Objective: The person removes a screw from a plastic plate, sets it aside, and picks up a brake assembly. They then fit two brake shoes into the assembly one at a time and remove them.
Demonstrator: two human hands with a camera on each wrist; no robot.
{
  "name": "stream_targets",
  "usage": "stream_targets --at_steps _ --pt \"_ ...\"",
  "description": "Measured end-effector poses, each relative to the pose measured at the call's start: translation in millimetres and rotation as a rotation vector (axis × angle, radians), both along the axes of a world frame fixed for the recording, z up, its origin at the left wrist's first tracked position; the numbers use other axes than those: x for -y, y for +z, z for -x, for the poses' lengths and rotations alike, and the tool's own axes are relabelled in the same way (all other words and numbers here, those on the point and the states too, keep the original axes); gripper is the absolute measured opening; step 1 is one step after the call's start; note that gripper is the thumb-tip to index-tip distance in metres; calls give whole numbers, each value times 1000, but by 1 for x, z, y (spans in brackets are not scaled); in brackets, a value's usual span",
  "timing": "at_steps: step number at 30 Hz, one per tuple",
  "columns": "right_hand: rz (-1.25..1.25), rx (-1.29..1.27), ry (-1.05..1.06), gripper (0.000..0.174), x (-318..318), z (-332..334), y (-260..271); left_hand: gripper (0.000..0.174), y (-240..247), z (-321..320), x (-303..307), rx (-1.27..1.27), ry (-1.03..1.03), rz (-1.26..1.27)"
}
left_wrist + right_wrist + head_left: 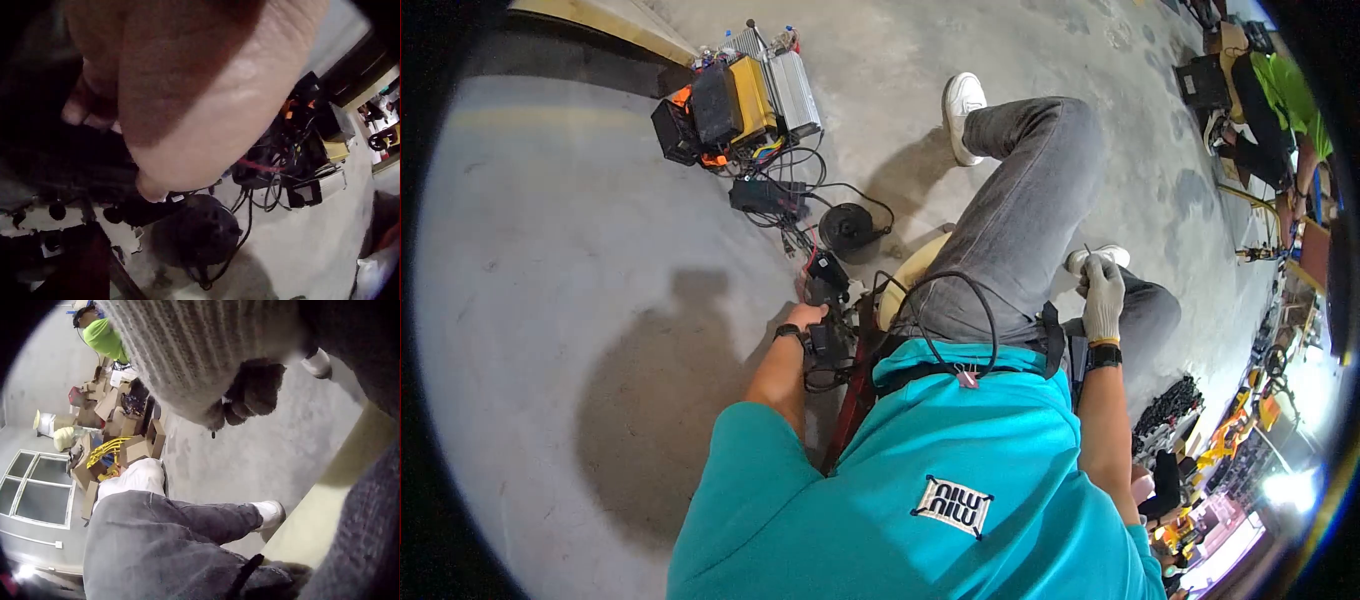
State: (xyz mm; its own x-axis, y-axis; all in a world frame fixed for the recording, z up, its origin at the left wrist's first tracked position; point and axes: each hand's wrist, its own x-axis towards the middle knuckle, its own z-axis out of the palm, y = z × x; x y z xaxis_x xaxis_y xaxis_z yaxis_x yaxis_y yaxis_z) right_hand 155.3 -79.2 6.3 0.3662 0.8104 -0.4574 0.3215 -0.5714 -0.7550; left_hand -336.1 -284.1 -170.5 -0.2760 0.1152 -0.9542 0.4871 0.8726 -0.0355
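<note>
My bare left hand (808, 316) grips a black part (830, 345) low beside my seat. In the left wrist view its fingers (94, 103) curl against this dark part, whose shape is mostly in shadow. A thumb tip (152, 189) shows close over a pale plate with holes (62, 215). On the other side, my gloved right hand (1105, 300) is raised near my knee and pinches a thin dark rod (1087, 247). Only the rod's tip (213, 434) pokes out below the curled glove fingers in the right wrist view. A dark red bar (855, 400) runs beside my left hip.
A round black part (847, 228) and a black box with cables (768, 198) lie on the concrete floor ahead. Beyond them sit a yellow box (752, 98) and a silver finned box (792, 92). Another person (1290, 100) is at the far right, near cardboard boxes (140, 450).
</note>
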Motion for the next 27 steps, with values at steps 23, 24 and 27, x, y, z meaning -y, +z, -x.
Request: stream_targets --at_steps 23,24,27 --pt "208 40 227 22 0 7 -4 28 -109 31 -31 136 290 -506" --pt "241 14 271 24 2 7 -5 26 -112 28 -37 172 603 -381" --pt "249 -16 284 27 10 6 -7 28 -118 25 -52 99 -87 -414"
